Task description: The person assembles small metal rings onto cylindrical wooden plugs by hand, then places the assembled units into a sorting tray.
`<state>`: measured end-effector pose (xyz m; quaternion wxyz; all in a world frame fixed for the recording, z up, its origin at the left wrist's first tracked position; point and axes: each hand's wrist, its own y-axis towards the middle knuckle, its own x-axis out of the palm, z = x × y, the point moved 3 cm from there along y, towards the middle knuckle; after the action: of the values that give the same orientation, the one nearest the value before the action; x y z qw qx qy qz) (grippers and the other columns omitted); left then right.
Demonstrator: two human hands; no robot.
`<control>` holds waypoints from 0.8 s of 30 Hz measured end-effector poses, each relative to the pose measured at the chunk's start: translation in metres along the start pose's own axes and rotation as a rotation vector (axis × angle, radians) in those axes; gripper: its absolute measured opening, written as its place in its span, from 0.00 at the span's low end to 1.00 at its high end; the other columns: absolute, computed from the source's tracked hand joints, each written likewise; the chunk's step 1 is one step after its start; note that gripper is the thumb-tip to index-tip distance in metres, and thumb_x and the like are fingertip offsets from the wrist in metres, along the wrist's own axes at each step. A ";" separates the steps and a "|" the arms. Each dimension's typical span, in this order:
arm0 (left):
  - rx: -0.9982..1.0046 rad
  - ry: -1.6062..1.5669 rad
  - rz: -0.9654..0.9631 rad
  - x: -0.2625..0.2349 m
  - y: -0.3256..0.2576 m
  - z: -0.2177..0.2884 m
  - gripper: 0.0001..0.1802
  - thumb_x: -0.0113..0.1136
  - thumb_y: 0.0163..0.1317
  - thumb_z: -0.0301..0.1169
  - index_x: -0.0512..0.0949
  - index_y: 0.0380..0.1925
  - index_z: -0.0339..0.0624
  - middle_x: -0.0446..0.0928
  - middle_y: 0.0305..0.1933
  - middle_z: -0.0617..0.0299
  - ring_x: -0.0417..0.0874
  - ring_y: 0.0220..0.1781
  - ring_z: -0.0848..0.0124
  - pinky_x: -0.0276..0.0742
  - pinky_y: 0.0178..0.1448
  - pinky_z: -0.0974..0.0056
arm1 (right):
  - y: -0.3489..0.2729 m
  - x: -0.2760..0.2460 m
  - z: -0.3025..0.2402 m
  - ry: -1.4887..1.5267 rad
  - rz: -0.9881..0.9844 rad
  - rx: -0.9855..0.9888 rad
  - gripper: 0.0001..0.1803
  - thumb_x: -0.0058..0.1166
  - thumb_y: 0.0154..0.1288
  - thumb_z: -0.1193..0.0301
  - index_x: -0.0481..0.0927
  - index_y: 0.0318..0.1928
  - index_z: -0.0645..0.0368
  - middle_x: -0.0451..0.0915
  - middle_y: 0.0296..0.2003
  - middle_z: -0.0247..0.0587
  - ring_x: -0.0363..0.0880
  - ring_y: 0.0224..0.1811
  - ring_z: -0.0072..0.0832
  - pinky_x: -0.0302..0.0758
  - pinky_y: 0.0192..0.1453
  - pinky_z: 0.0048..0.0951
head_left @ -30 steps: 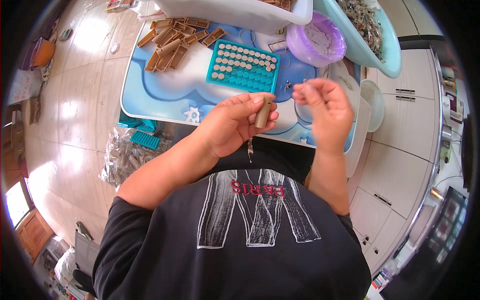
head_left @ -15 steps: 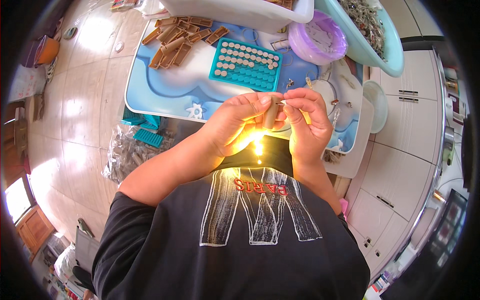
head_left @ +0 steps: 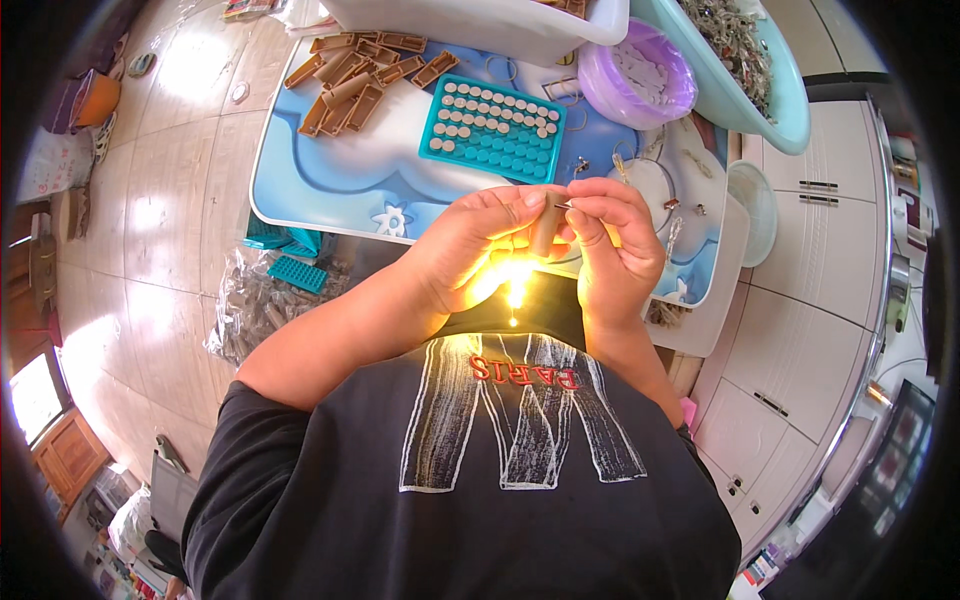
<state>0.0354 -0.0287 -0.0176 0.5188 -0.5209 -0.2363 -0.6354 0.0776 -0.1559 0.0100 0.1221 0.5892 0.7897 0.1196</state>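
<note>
My left hand (head_left: 468,238) is closed around a tan, cork-shaped case (head_left: 544,232), held upright in front of my chest. Beneath the case, lit yellow string lights (head_left: 517,290) dangle, their glare washing out part of my left fingers. My right hand (head_left: 612,232) pinches a thin, dark, pin-like piece (head_left: 563,206) against the upper end of the case; what kind it is cannot be made out. Just beyond my hands lies a teal tray (head_left: 500,164) with rows of round silvery button cells, several of its nearer pockets holding none.
Brown open case shells (head_left: 352,88) are heaped at the table's far left. A white bin (head_left: 480,30), a purple-lined tub (head_left: 590,85) and a light-blue basin (head_left: 795,115) of tangled light strings stand behind. Small metal parts (head_left: 582,165) lie right of the tray. A plastic bag (head_left: 245,300) sits left of the table.
The case and the thin piece have shifted very slightly in my fingers, and the hanging lights swing a little to the left. Both hands keep their hold.
</note>
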 end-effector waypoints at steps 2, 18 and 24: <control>0.020 0.040 -0.040 0.006 -0.001 0.003 0.16 0.47 0.67 0.39 0.76 0.38 0.37 0.75 0.32 0.64 0.75 0.37 0.72 0.70 0.50 0.67 | -0.001 0.001 0.000 -0.035 -0.014 -0.022 0.05 0.58 0.56 0.82 0.78 0.34 0.64 0.78 0.39 0.41 0.76 0.39 0.25 0.73 0.44 0.23; -0.009 0.022 0.054 0.005 -0.002 0.000 0.17 0.50 0.66 0.37 0.75 0.47 0.36 0.76 0.34 0.65 0.77 0.39 0.74 0.74 0.50 0.67 | 0.005 -0.001 -0.007 -0.319 -0.071 -0.217 0.05 0.59 0.54 0.81 0.77 0.31 0.64 0.78 0.36 0.43 0.77 0.36 0.30 0.74 0.42 0.27; 0.006 0.042 0.018 -0.005 -0.002 -0.004 0.17 0.50 0.66 0.37 0.75 0.47 0.36 0.77 0.37 0.65 0.78 0.39 0.76 0.75 0.51 0.67 | 0.004 0.003 -0.006 -0.346 -0.057 -0.296 0.04 0.59 0.54 0.80 0.77 0.31 0.64 0.78 0.35 0.44 0.78 0.34 0.31 0.75 0.38 0.26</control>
<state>0.0314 -0.0289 -0.0225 0.5309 -0.5079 -0.2226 -0.6408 0.0787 -0.1518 0.0171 0.3440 0.5542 0.7471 0.1278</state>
